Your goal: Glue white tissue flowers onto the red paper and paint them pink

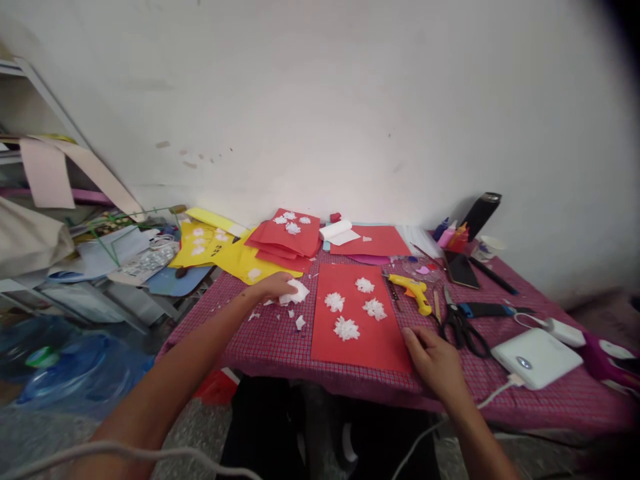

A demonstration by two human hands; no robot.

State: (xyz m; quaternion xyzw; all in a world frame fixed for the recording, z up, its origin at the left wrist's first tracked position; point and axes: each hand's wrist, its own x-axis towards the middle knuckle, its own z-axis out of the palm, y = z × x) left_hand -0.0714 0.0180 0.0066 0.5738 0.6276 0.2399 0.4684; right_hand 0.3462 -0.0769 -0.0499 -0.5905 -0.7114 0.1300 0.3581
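Note:
A red sheet (pixel 367 347) lies on the checked tablecloth, with several white paper flowers (pixel 347 328) on it. To its left my left hand (pixel 274 287) is closed on crumpled white paper (pixel 295 292), with small white scraps (pixel 300 323) lying nearby. My right hand (pixel 434 357) rests at the red sheet's lower right corner, fingers partly curled; what they may hold is too small to make out. A yellow glue gun (pixel 413 291) lies just right of the sheet.
Black scissors (pixel 463 327), a white power bank (pixel 537 358) with a cable and a phone (pixel 461 269) lie at the right. A black flask (pixel 481 217) stands behind. Stacked red sheets (pixel 285 239) and yellow sheets (pixel 200 245) are at the back left.

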